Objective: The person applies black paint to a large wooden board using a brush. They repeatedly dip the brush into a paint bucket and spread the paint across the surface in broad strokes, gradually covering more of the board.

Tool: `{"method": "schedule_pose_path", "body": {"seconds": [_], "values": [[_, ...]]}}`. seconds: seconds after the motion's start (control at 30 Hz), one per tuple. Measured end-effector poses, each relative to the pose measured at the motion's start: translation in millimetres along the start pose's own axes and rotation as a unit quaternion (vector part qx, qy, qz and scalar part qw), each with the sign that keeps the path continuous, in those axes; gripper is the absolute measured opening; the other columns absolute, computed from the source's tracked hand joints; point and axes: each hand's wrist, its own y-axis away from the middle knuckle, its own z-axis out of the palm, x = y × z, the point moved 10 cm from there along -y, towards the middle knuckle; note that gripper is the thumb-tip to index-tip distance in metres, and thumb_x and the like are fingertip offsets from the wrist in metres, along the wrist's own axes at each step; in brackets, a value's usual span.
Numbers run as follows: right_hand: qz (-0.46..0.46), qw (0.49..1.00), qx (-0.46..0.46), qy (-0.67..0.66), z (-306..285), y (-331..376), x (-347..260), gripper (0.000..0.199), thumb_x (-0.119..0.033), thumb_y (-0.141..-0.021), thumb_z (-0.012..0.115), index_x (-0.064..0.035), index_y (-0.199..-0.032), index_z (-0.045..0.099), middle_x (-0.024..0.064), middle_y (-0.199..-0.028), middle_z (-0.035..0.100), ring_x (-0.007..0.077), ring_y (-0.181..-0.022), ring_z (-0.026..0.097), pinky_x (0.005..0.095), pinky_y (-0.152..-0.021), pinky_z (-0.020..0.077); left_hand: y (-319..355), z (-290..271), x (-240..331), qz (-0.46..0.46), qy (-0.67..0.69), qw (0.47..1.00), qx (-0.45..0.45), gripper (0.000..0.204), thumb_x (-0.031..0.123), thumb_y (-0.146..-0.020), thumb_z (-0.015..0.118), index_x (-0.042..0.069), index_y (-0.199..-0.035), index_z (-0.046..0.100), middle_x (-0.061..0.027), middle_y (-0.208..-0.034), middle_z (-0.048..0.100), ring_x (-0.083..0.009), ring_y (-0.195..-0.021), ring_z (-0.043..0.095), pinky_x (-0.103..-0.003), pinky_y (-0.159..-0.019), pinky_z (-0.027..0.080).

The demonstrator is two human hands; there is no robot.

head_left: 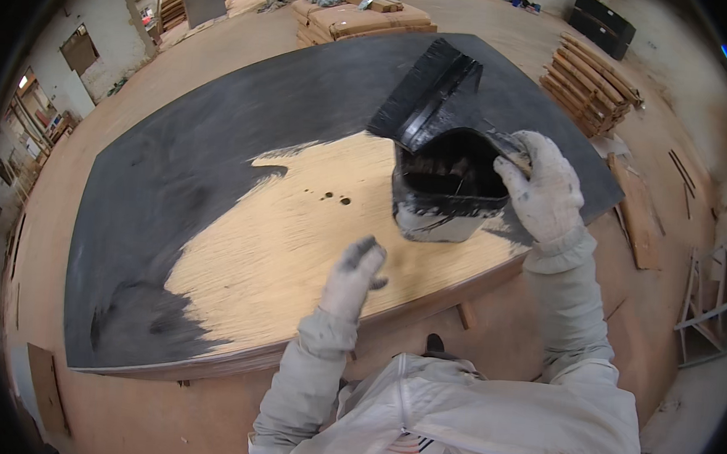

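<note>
My right hand (547, 189), in a pale work glove, is closed around the handle end of a wide paint brush (428, 92). Black paint coats the brush head, which sticks out past the far left rim of a bucket. The squarish bucket (444, 224) is black inside, with pale, smeared outer walls, and its near right rim is beside my right hand. Whether that hand also grips the rim, or whether the bucket rests on the panel, I cannot tell. Over the panel's bare part, my left hand (356, 273) holds nothing, gloved, its fingers bent and thumb apart, with dark-stained fingertips.
A large stack of panels (253, 245) lies before me, its top partly black and partly bare wood, with several dark drips (344, 200). Beyond it stands a wrapped stack (365, 20). Planks (588, 87) are piled at the far right, and a metal frame (712, 306) stands at the right.
</note>
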Motion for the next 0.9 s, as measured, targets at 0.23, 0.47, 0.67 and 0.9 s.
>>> {"method": "schedule_pose_path", "body": {"seconds": [0.23,0.47,0.67,0.9], "values": [[-0.071,0.985,-0.156,0.033,27.8,-23.2,108.7,0.038,-0.012,-0.082,0.083,-0.0096,-0.117,0.067,0.0102,-0.107,0.069,0.0340,-0.100,0.071,0.0433,-0.089,0.0552,-69.4,50.5,11.4,-0.032,0.101,0.990,0.091,0.059,0.048,-0.103,0.069,0.006,-0.144,0.060,-0.0144,-0.133,0.064,-0.0379,-0.138,0.050,-0.065,-0.095,0.054],[-0.225,0.907,-0.337,0.117,95.5,-34.5,104.0,0.020,-0.010,-0.092,0.070,-0.0094,-0.112,0.071,0.0100,-0.108,0.073,0.0271,-0.105,0.075,0.0414,-0.093,0.0562,-65.9,83.5,23.1,-0.035,0.154,0.984,0.079,0.049,0.042,-0.102,0.070,0.008,-0.137,0.065,-0.0156,-0.125,0.070,-0.0377,-0.120,0.065,-0.069,-0.095,0.053],[-0.205,0.830,-0.481,0.193,141.2,-50.8,125.7,0.025,-0.011,-0.087,0.074,-0.0047,-0.110,0.083,0.0151,-0.107,0.082,0.0302,-0.103,0.080,0.0457,-0.079,0.0650,-80.3,115.5,26.2,-0.002,0.159,0.985,0.061,0.039,0.032,-0.103,0.068,0.005,-0.131,0.068,-0.0123,-0.119,0.075,-0.0306,-0.111,0.071,-0.059,-0.091,0.060],[-0.095,0.786,-0.547,0.272,109.4,-73.9,167.7,0.025,-0.008,-0.084,0.074,-0.0044,-0.107,0.083,0.0168,-0.106,0.081,0.0339,-0.103,0.079,0.0442,-0.085,0.0633,-109.4,188.4,30.2,-0.006,0.181,0.983,-0.005,0.026,0.025,-0.104,0.066,0.004,-0.120,0.070,-0.0118,-0.113,0.075,-0.0274,-0.104,0.072,-0.053,-0.087,0.063]]}}
